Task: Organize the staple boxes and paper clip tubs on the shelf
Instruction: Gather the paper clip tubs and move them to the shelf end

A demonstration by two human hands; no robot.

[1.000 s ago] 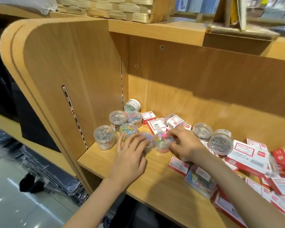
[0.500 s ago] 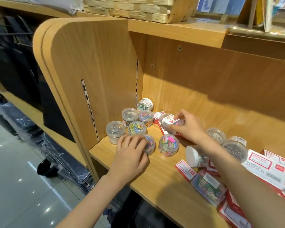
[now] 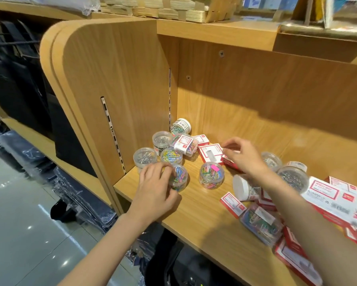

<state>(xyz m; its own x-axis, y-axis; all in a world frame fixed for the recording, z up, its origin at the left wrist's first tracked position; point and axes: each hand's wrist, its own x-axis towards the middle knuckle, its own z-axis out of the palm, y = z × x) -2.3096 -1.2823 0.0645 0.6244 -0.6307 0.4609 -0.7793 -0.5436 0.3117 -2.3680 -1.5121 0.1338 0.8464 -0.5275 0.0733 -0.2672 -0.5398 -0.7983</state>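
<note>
On the wooden shelf (image 3: 196, 215), several round clear paper clip tubs cluster in the left corner. My left hand (image 3: 156, 190) grips one tub of coloured clips (image 3: 180, 178) from above. A labelled tub (image 3: 184, 143) lies tilted on top of the cluster. Apart from them stands a tub with a pink sticker (image 3: 211, 176). My right hand (image 3: 244, 156) pinches the right edge of a red-and-white staple box (image 3: 211, 153) lying flat. More staple boxes (image 3: 330, 196), a white-lidded tub on its side (image 3: 242, 187) and a tub of silver clips (image 3: 294, 178) lie jumbled at the right.
The shelf's side panel (image 3: 115, 79) closes off the left; the back wall (image 3: 276, 96) is close behind. A clear rectangular box of coloured clips (image 3: 260, 222) lies by the front edge. A woven basket (image 3: 173, 7) sits on the shelf above. Dark bags (image 3: 18, 83) hang lower left.
My right hand set the labelled tub down on the left cluster, let go and moved right to the staple box. My left hand stayed on its tub.
</note>
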